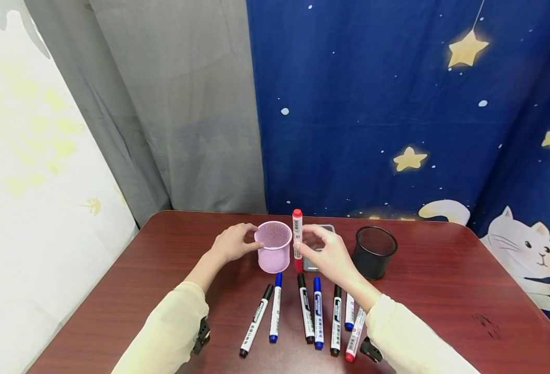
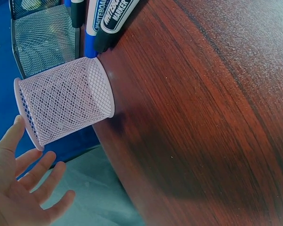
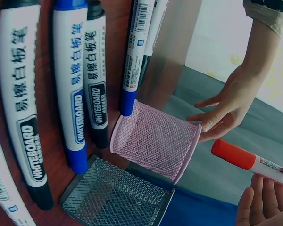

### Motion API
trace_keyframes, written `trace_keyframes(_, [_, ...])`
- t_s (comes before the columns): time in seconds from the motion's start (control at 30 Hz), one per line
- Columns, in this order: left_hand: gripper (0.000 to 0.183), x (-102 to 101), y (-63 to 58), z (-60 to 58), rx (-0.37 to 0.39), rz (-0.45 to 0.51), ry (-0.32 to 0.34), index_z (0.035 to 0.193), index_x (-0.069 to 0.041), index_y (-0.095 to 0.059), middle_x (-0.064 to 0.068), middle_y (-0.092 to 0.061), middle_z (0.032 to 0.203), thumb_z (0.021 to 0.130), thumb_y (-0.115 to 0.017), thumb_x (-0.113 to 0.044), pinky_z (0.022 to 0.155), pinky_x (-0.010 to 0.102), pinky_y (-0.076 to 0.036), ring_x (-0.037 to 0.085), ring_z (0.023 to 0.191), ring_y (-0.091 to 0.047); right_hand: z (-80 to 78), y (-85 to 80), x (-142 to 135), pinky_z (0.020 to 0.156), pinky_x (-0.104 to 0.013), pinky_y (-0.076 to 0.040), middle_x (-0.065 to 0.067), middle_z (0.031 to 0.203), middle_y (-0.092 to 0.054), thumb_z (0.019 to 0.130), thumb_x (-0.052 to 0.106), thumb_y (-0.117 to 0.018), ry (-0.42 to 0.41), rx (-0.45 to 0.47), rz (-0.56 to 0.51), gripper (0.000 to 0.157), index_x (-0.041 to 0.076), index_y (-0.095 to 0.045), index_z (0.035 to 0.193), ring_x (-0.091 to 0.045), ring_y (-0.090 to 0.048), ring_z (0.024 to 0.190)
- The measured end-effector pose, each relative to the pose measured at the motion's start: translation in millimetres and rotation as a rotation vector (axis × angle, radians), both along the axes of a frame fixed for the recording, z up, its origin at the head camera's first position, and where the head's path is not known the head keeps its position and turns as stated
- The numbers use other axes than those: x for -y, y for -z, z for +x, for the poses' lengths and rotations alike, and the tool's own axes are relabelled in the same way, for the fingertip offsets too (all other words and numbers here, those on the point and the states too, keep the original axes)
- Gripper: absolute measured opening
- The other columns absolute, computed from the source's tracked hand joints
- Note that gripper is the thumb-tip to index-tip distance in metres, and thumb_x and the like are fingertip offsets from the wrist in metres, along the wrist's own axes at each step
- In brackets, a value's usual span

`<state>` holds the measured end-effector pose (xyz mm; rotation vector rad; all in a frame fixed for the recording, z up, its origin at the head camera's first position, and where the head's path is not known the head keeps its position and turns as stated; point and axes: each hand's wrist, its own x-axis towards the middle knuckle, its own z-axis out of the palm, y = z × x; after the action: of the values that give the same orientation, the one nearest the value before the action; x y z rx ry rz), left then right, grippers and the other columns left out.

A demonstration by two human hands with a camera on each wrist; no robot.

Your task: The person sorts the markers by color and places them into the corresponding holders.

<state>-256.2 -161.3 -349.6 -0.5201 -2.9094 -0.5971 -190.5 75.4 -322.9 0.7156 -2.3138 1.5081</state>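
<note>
The right hand point(image 1: 328, 254) pinched a red-and-white plastic marker point(image 1: 297, 235) upright beside a round pink mesh cup point(image 1: 275, 258), whose rim the left hand point(image 1: 230, 243) touched with spread fingers — no marker yet stood inside, and seven white-barrelled markers point(image 1: 306, 309) lay on the brown table point(image 1: 443, 270).

In the head view, showing pink mesh on the cup point(image 1: 275, 258) at six o'clock, red-and-white on the marker point(image 1: 298, 234) at five, black on the holder point(image 1: 372, 264) at four.
</note>
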Motion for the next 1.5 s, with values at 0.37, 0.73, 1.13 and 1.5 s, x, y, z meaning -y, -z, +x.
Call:
trace_keyframes(0.37, [0.048, -1, -1.3, -0.7, 0.009, -0.005, -0.005, 0.109, -0.012, -0.059, 0.004, -0.060, 0.101, 0.074, -0.066, -0.043, 0.073, 0.044, -0.043, 0.022, 0.095, -0.054, -16.1, 0.5, 7, 0.063, -0.026, -0.047, -0.003, 0.084, -0.064, 0.078, 0.013, -0.067, 0.045, 0.011, -0.050, 0.024, 0.007, -0.063, 0.101, -0.013, -0.059, 0.073])
trace_keyframes(0.73, [0.046, -1, -1.4, -2.1, 0.025, -0.004, -0.011, 0.108, -0.013, -0.059, 0.002, -0.060, 0.098, 0.074, -0.067, -0.042, 0.072, 0.043, -0.043, 0.020, 0.093, -0.055, -1.4, -21.1, 20, 0.065, -0.030, -0.047, -0.013, 0.083, -0.063, 0.078, 0.001, -0.064, 0.075, -0.017, -0.069, 0.021, -0.004, -0.061, 0.098, -0.023, -0.059, 0.074])
trace_keyframes(1.13, [0.043, -1, -2.0, -3.5, 0.036, 0.007, -0.007, 0.106, -0.013, -0.060, -0.001, -0.061, 0.095, 0.074, -0.067, -0.041, 0.071, 0.042, -0.044, 0.018, 0.091, -0.056, -25.2, -8.4, 21, 0.066, -0.035, -0.047, -0.011, 0.083, -0.063, 0.078, 0.004, -0.065, 0.104, 0.005, -0.119, 0.021, 0.000, -0.062, 0.098, -0.021, -0.059, 0.075])
trace_keyframes(1.5, [0.045, 0, -1.2, -3.0, 0.045, 0.006, -0.011, 0.107, -0.012, -0.059, 0.001, -0.061, 0.096, 0.074, -0.067, -0.041, 0.070, 0.043, -0.044, 0.022, 0.092, -0.056, -51.6, 6.4, 26, 0.069, -0.033, -0.047, 0.001, 0.084, -0.063, 0.079, 0.023, -0.067, 0.125, 0.001, -0.103, 0.024, 0.013, -0.063, 0.099, -0.010, -0.059, 0.075])
